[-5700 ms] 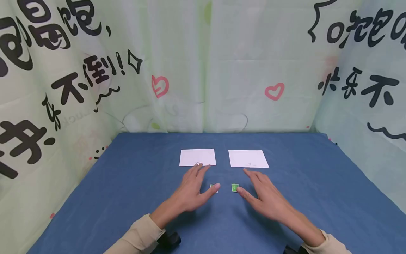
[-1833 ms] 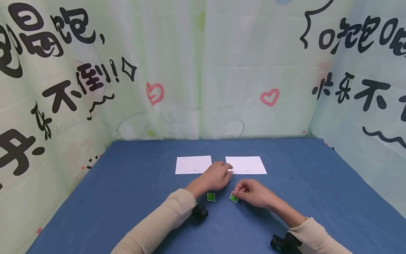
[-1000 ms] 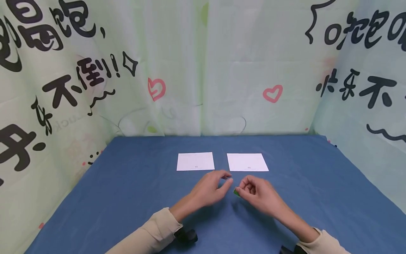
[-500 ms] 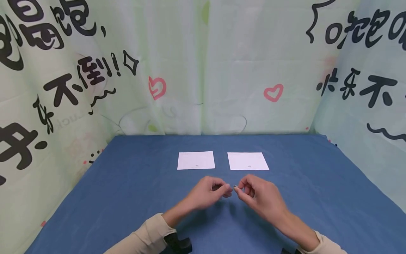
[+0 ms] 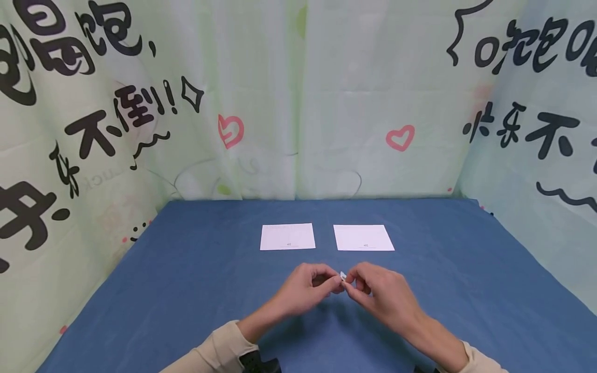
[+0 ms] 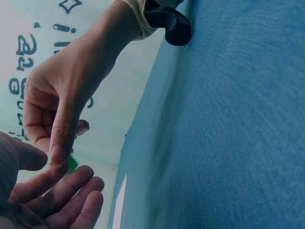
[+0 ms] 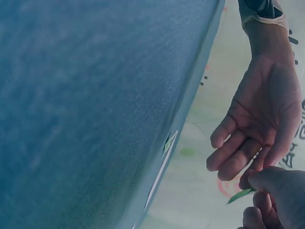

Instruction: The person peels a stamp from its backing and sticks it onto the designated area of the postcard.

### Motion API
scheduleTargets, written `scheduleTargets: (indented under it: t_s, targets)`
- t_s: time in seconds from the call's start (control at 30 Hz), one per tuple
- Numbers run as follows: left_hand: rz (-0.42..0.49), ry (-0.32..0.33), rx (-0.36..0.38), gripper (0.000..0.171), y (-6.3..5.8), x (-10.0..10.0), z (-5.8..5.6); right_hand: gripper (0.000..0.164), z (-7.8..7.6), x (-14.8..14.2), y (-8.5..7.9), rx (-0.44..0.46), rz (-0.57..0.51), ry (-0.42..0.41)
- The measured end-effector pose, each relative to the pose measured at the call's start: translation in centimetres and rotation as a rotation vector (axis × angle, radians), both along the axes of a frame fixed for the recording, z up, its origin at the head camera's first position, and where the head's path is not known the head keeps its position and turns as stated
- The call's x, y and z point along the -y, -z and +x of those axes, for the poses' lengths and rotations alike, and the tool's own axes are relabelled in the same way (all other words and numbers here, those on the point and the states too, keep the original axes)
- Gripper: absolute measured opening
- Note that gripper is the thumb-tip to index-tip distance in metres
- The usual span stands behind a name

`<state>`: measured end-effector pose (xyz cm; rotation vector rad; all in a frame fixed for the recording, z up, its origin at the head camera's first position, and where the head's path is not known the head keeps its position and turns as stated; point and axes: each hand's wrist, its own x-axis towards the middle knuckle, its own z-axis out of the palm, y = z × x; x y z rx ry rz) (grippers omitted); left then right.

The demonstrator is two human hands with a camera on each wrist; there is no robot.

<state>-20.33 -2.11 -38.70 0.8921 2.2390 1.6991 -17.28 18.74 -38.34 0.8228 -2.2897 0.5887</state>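
Between the thumb and forefinger of my right hand [image 5: 387,298] a small green stamp [image 7: 240,195] is pinched; in the head view only a white bit of it [image 5: 343,275] shows. My left hand [image 5: 303,290] meets it from the left, its forefinger tip at the right fingertips. In the left wrist view its thumb stands a little apart and the other fingers are loosely bent. Both hands are held above the blue cloth. A second green stamp [image 7: 167,144] shows beside a white card in the right wrist view; the left hand hides it in the head view.
Two white cards, left [image 5: 287,237] and right [image 5: 364,238], lie side by side beyond the hands, each with a small mark at its lower edge. A blue cloth [image 5: 224,269] covers the table. Printed curtains [image 5: 345,93] stand around its back and sides.
My right hand picked the right stamp up from the cloth and turned it. My left hand came back from between the cards, and the fingertips of both hands now meet at the stamp.
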Motion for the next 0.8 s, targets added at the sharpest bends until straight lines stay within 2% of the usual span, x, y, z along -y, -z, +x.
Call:
scheduleTargets:
  t_s: [0.23,0.43,0.7,0.8]
  targets:
    - [0.005,-0.024,-0.039,0.022,0.22,-0.04,0.23,0.030,-0.01,0.20,0.19,-0.008,0.000,-0.037]
    - [-0.005,-0.059,-0.067,0.019,0.42,-0.01,0.38,0.030,0.24,0.40,0.15,0.027,0.007,-0.047]
    - [0.013,-0.064,-0.067,0.018,0.59,0.22,0.39,0.032,0.38,0.52,0.20,0.019,-0.019,-0.110]
    - [0.027,-0.067,-0.051,0.018,0.61,0.28,0.40,0.030,0.53,0.44,-0.03,0.017,-0.028,-0.108]
